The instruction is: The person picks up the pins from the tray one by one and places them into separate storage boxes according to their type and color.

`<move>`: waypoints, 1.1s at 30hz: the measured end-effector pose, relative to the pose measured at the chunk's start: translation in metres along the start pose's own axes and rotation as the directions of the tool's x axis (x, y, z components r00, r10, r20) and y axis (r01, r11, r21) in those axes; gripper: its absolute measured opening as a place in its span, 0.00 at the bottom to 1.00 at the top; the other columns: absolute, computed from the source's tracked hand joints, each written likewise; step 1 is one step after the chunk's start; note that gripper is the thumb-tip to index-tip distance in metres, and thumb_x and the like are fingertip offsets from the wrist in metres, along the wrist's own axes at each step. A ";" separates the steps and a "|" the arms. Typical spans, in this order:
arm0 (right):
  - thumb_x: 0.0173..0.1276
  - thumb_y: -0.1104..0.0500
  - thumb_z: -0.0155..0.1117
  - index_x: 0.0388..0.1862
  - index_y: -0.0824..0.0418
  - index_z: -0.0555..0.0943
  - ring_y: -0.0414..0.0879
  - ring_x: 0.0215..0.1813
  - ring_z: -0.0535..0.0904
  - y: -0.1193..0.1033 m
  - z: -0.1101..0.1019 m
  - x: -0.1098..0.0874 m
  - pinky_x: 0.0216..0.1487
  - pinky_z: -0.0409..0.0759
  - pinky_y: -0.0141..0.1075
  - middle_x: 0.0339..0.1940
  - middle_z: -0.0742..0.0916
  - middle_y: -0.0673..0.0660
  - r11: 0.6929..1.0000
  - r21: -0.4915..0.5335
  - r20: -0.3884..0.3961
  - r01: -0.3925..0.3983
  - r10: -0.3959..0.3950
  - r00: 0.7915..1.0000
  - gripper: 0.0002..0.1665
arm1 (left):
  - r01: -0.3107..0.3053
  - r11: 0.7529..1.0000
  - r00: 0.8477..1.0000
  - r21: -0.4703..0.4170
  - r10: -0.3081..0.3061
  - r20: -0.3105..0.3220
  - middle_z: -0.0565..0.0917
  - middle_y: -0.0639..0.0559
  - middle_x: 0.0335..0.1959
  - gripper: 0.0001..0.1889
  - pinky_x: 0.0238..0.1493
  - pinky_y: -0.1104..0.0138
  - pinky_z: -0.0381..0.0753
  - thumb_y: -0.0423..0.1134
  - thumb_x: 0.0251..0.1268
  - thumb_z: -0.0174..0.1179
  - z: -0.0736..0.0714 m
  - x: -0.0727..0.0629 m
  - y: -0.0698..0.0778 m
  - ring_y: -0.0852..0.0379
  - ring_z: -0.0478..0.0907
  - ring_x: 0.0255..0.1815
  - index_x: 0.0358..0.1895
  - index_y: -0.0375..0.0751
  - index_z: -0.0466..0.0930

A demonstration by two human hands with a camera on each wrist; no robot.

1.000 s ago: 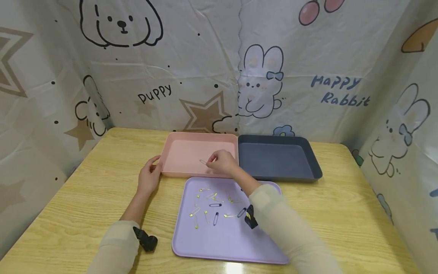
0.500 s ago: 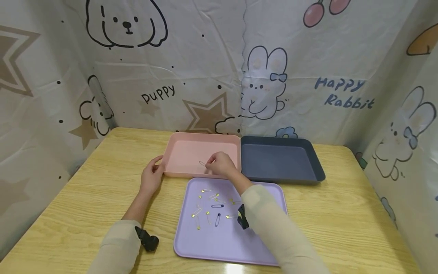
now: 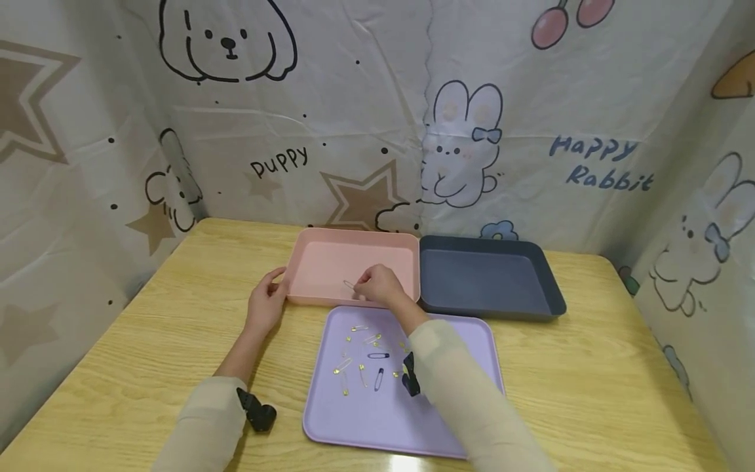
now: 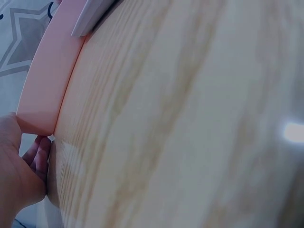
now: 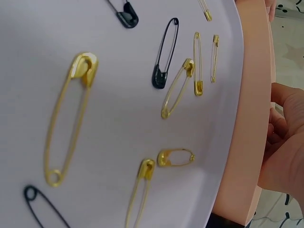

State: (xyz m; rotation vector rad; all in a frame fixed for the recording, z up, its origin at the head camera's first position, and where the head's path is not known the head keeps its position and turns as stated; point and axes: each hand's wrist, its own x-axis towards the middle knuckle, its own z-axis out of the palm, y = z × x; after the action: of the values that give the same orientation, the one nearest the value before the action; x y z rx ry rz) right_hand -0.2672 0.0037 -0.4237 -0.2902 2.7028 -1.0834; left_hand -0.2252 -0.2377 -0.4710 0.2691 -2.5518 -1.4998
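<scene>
My right hand (image 3: 379, 286) pinches a thin safety pin (image 3: 348, 284) over the front part of the pink tray (image 3: 321, 259). At that tray's left end, my left hand (image 3: 267, 305) rests its loosely bent fingers against the outer wall; the left wrist view shows it at the corner (image 4: 40, 127). A purple tray (image 3: 377, 423) lies nearer to me, under my right forearm. Scattered on it are several gold safety pins (image 5: 86, 69) and a few black safety pins (image 5: 160, 78). My right sleeve hides some of them in the head view.
A dark blue-grey tray (image 3: 483, 278) stands against the right side of the pink one. All three trays are on a wooden table (image 3: 590, 367). Behind it hangs a printed curtain (image 3: 354, 118) with puppy and rabbit drawings.
The head view has turned a little, so the scene sits farther right. My right hand has shifted slightly left and lower over the pink tray, still pinching the safety pin. My left hand stays put.
</scene>
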 end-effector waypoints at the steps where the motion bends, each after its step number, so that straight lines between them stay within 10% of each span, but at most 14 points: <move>1: 0.58 0.58 0.64 0.27 0.61 0.83 0.41 0.27 0.72 0.001 0.000 0.000 0.26 0.68 0.28 0.22 0.82 0.51 1.000 -0.002 -0.001 -0.005 0.005 1.000 0.07 | -0.003 1.000 1.000 -0.004 0.003 0.004 0.78 0.40 0.41 0.21 0.32 0.73 0.71 0.45 0.72 0.46 0.000 0.000 0.000 0.60 0.70 0.32 0.65 0.46 0.68; 33: 0.60 0.57 0.63 0.28 0.60 0.82 0.43 0.30 0.73 0.004 -0.002 0.000 0.29 0.68 0.30 0.26 0.83 0.53 0.999 -0.042 -0.014 -0.009 0.008 1.000 0.07 | 0.001 1.000 1.000 -0.001 -0.001 0.014 0.78 0.41 0.40 0.22 0.30 0.72 0.70 0.47 0.71 0.46 -0.001 0.000 0.000 0.63 0.69 0.29 0.65 0.47 0.68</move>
State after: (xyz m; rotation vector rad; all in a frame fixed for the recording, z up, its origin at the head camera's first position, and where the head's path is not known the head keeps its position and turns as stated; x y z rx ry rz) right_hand -0.2684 0.0079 -0.4257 -0.2786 2.7392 -1.0313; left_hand -0.2246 -0.2381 -0.4707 0.2609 -2.5618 -1.5091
